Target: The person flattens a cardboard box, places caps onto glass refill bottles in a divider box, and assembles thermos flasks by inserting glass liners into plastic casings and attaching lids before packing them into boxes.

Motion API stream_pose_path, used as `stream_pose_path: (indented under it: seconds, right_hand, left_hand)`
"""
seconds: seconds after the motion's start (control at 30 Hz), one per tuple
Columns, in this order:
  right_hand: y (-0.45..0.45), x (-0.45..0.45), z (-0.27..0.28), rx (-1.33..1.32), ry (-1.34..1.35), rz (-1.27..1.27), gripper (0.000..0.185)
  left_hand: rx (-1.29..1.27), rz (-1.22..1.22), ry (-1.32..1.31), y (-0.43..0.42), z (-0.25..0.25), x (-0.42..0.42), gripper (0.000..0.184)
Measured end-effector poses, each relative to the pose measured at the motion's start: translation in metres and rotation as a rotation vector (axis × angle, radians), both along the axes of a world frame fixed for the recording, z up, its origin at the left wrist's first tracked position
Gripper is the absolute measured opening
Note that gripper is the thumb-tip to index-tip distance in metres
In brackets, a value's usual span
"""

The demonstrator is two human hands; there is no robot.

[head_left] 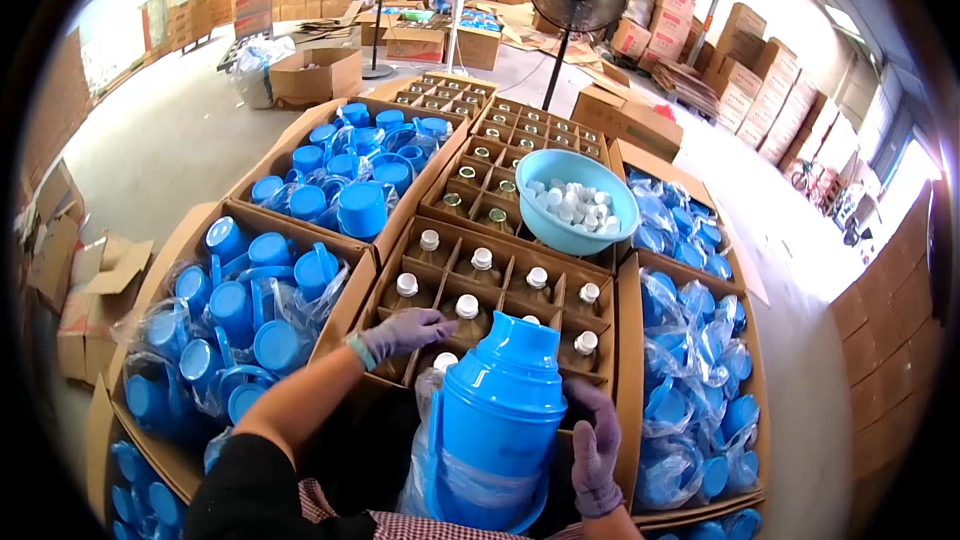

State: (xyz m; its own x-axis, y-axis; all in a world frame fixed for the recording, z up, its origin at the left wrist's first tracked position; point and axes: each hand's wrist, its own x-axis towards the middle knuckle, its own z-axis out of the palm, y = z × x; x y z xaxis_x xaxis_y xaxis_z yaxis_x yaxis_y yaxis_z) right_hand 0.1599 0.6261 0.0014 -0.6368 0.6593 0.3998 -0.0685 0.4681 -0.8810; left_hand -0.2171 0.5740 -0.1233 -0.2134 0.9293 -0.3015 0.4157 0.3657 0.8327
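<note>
And here we are, the big blue flask (505,410) standing at six o'clock, right in front of the person, handle on its left flank, clear plastic clinging round its lower half. The gloved left hand (405,332) is out at seven o'clock, fingers loosely stretched over the divided carton (510,280), nothing visible in its grasp; whether a fingertip touches the nearest white-capped bottle (467,306), you can't tell. Down at five, the gloved right hand (597,450) is unclenched, fingers half curled, just beside the flask, and contact there can't be made out either.

Up at two o'clock sits the pale blue basin (548,230), heaped with small white caps (575,205). Blue mugs (232,310) crowd a carton at eight.

So which step is this? It looks like a changeover between flask and bottles, neither hand clearly committed. The next move seems to call for precision: a straight lift by the neck on the left, a steadying palm on that smooth flask on the right.
</note>
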Motion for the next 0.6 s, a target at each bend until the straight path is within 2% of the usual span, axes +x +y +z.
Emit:
stream_pose_path:
  seconds: [0.03,0.07,0.13,0.2,0.23,0.27,0.33,0.4,0.43,0.47,0.5,0.53,0.57,0.6]
  right_hand:
    - [0.002,-0.005,0.003,0.101,-0.008,-0.03,0.078]
    - [-0.005,-0.018,0.02,0.228,0.017,-0.014,0.079]
    - [-0.018,-0.037,0.047,0.607,-0.146,0.104,0.08]
    - [-0.014,-0.035,0.037,0.488,-0.083,0.118,0.082]
    - [-0.01,-0.037,0.029,0.431,-0.044,0.121,0.084]
    - [-0.005,-0.038,0.007,-0.108,0.172,0.21,0.087]
    - [0.021,-0.037,-0.027,-0.946,0.215,0.381,0.075]
    - [0.051,-0.031,-0.069,-0.655,-0.068,0.303,0.064]
    - [0.053,-0.033,-0.066,-0.402,-0.087,0.221,0.06]
    - [0.051,-0.034,-0.054,-0.129,-0.002,0.125,0.057]
    - [0.04,-0.036,-0.037,0.029,0.093,0.066,0.053]
    - [0.023,-0.036,-0.022,0.051,0.15,0.059,0.057]
    - [0.006,-0.037,-0.006,0.075,0.207,0.052,0.062]
    - [-0.007,-0.031,0.024,0.305,0.053,0.117,0.07]
  left_hand:
    - [0.24,-0.054,-0.502,-0.018,0.026,0.029,0.06]
    - [0.329,-0.116,-0.682,-0.027,0.039,0.053,0.065]
    - [0.363,0.053,-0.853,-0.056,0.055,0.102,0.073]
    - [0.55,0.081,-0.546,-0.088,0.054,0.103,0.081]
    - [0.539,0.13,-0.205,-0.102,0.107,0.119,0.093]
    - [0.766,0.024,0.129,-0.111,0.132,0.123,0.103]
    - [0.747,-0.038,0.472,-0.124,0.153,0.141,0.109]
    - [0.949,-0.226,0.438,-0.128,0.15,0.138,0.106]
    - [1.059,-0.324,0.423,-0.125,0.148,0.134,0.105]
    - [1.084,-0.179,0.319,-0.12,0.138,0.131,0.095]
    - [0.984,0.079,0.138,-0.109,0.128,0.13,0.092]
    - [0.857,0.332,-0.041,-0.099,0.114,0.128,0.088]
    - [0.739,0.319,-0.293,-0.085,0.097,0.12,0.089]
    - [0.547,0.214,-0.716,-0.081,0.071,0.11,0.096]
